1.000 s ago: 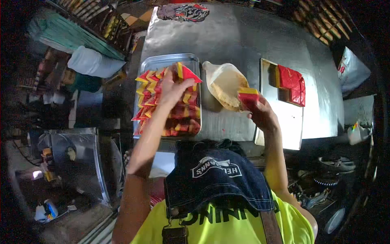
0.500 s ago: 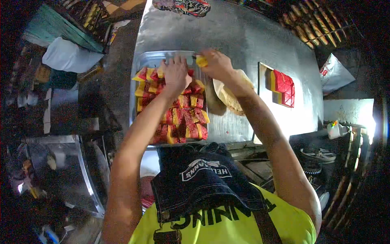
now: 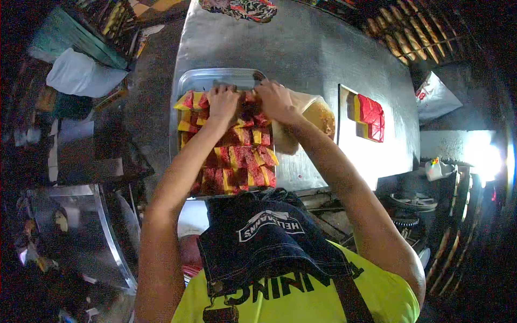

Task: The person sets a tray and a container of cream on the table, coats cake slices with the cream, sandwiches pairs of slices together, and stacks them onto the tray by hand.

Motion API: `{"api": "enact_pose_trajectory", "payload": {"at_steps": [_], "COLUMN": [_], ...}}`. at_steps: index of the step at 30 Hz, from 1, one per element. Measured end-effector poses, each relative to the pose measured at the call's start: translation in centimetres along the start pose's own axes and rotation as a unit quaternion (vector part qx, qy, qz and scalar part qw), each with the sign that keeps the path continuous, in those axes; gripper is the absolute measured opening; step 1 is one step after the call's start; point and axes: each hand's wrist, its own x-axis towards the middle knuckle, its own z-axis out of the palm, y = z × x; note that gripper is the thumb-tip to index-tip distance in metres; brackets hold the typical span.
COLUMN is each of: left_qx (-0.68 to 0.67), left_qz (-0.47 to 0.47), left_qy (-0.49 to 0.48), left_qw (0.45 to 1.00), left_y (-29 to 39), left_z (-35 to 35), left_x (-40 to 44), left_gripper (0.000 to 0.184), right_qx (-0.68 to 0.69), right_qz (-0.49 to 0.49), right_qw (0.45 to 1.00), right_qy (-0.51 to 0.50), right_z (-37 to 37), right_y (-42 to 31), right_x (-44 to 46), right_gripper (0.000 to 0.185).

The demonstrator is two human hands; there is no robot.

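Note:
A metal tray (image 3: 188,78) holds rows of red-and-yellow cake slices (image 3: 242,157) coated with red crumbs. Over the far row lies my left hand (image 3: 223,103), fingers side by side and slightly bent on the slices. Close beside it, at the tray's far right side, my right hand (image 3: 274,101) has its fingers curled down at a cake slice, which they mostly hide. Right of the tray, partly behind my right forearm, sits an open pale bag (image 3: 309,103) with yellowish crumbs showing inside.
On a white board (image 3: 353,153) to the right stands a block of red-topped cake (image 3: 370,117), cut into pieces. The steel table (image 3: 301,48) carries a patterned cloth (image 3: 242,8) at its far edge. Racks of long bread (image 3: 404,35) stand beyond the right corner.
My right hand has moved left and down to the tray's far row, bringing the yellow-sided slice in from the tray's edge. My left hand's fingers have drawn in a little.

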Motion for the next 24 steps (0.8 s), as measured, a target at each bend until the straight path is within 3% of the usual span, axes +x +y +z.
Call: {"api": "enact_pose_trajectory", "payload": {"at_steps": [2,5,7,11,13,15,16,18,20,21,22,23,24], "left_qx": [0.011,0.04,0.011,0.011,0.026,-0.154,-0.136,-0.225,-0.326,-0.298,-0.267,-0.334,-0.359], "left_qz": [0.003,0.021,0.032,0.062,0.069,0.097,0.107,0.107,0.1,0.12,0.138,0.13,0.148], "left_qy": [-0.035,0.019,0.028,0.048,0.062,0.119,0.08,0.099,0.152,0.199,0.247,0.257,0.245], "left_qw": [0.999,0.999,0.999,0.997,0.995,0.976,0.982,0.963,0.928,0.926,0.921,0.897,0.888], "left_y": [0.2,0.7,1.0,0.6,-0.1,-2.1,-1.7,0.4,2.9,5.6,8.9,12.5,15.8], "left_z": [-0.6,-1.9,-3.4,-2.6,-1.3,0.6,-0.4,-2.2,-4.8,-8.0,-10.2,-11.1,-10.8], "left_x": [-0.5,-1.5,-2.3,-2.8,-2.3,-2.5,-2.0,-2.0,-2.8,-3.6,-4.2,-4.2,-4.1], "left_gripper": [0.026,0.024,0.023,0.025,0.029,0.031,0.038,0.051,0.048,0.044,0.04,0.036,0.038], "right_qx": [0.0,0.068,0.154,0.135,0.145,0.169,0.173,0.251,0.243,0.244,0.273,0.303,0.365], "right_qz": [-0.01,-0.017,0.057,0.052,0.085,0.095,0.108,0.016,0.024,0.02,0.05,0.08,0.142], "right_qw": [1.0,0.993,0.985,0.987,0.985,0.98,0.976,0.938,0.924,0.909,0.902,0.893,0.852], "right_qy": [0.011,0.093,0.056,0.063,-0.024,0.049,0.076,0.238,0.292,0.338,0.331,0.324,0.349], "right_z": [1.2,1.8,1.2,2.2,1.4,-1.7,-3.3,-5.9,-9.9,-11.1,-10.0,-7.8,-5.3], "right_y": [0.2,-0.1,-0.9,-1.1,-1.1,-1.2,-1.1,-0.1,1.6,3.2,5.8,8.4,10.9], "right_x": [-0.4,-1.4,-1.8,-1.9,-2.0,-4.5,-6.0,-8.5,-12.8,-15.3,-17.6,-20.2,-22.6], "right_gripper": [0.031,0.033,0.037,0.038,0.035,0.032,0.031,0.026,0.024,0.023,0.023,0.024,0.024]}}
